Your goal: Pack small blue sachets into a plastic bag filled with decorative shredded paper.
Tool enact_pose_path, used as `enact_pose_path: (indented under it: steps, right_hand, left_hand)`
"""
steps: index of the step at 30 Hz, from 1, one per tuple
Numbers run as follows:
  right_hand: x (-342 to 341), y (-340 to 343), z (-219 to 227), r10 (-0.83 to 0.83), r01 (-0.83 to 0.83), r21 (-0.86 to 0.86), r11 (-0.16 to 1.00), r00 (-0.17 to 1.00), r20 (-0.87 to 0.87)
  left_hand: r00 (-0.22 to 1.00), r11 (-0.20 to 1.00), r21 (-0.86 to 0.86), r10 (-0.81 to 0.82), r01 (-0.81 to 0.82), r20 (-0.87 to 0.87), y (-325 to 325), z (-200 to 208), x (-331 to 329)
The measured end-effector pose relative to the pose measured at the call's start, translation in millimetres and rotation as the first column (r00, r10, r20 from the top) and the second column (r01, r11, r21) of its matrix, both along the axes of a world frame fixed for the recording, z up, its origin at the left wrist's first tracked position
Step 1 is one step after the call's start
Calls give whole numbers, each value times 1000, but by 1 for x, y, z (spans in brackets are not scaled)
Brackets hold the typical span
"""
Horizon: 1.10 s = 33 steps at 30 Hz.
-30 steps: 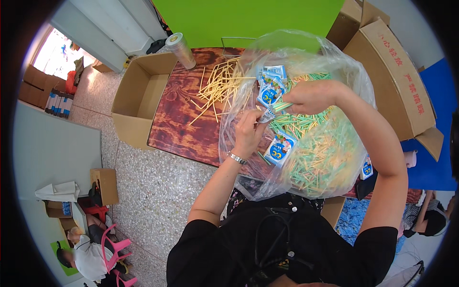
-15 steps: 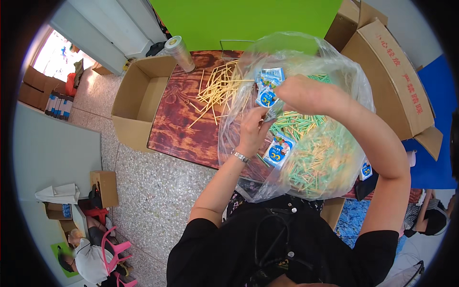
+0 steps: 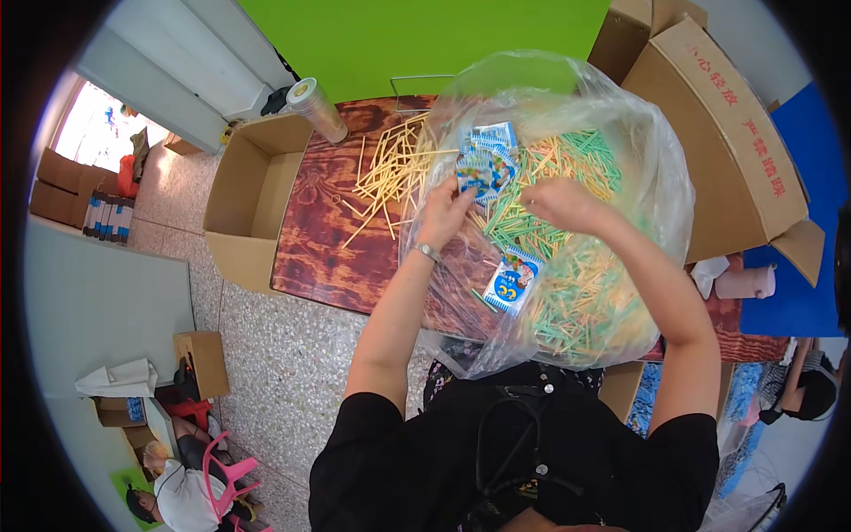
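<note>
Both hands, left hand (image 3: 446, 211) and right hand (image 3: 560, 202), pinch the clear plastic bag (image 3: 656, 177) of green and yellow sticks (image 3: 576, 293) over the wooden table (image 3: 324, 230).

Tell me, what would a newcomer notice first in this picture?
First, the big clear bag of green and yellow sticks in the middle, with both hands at it: left hand, right hand. Left of it, loose yellow sticks lie on the dark wooden table, beside an open box.
</note>
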State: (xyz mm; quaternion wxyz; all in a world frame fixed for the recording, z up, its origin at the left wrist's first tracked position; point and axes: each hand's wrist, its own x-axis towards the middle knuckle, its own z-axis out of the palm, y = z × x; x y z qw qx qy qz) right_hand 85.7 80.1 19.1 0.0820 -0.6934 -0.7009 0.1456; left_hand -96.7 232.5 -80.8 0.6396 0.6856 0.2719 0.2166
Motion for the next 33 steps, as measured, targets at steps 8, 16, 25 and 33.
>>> enact_pose_path:
  steps: [8,16,25,33]
  right_hand:
    - [-51,-30,-58,-88,107,-113,988,983,163]
    - [-40,-41,-83,-66,67,-2,998,985,159]
    - [-28,-35,-40,0,-51,259,965,981,195]
    - [-19,-12,-16,-198,342,101,934,732,-652]
  left_hand:
    - [991,946,296,-121,134,-62,26,-21,29]
    - [958,546,814,285,-199,43,-2,-17,34]
    - [998,714,698,61,-62,27,-32,-4,-2]
    - [978,977,-103,-175,188,117,-59,23,-10]
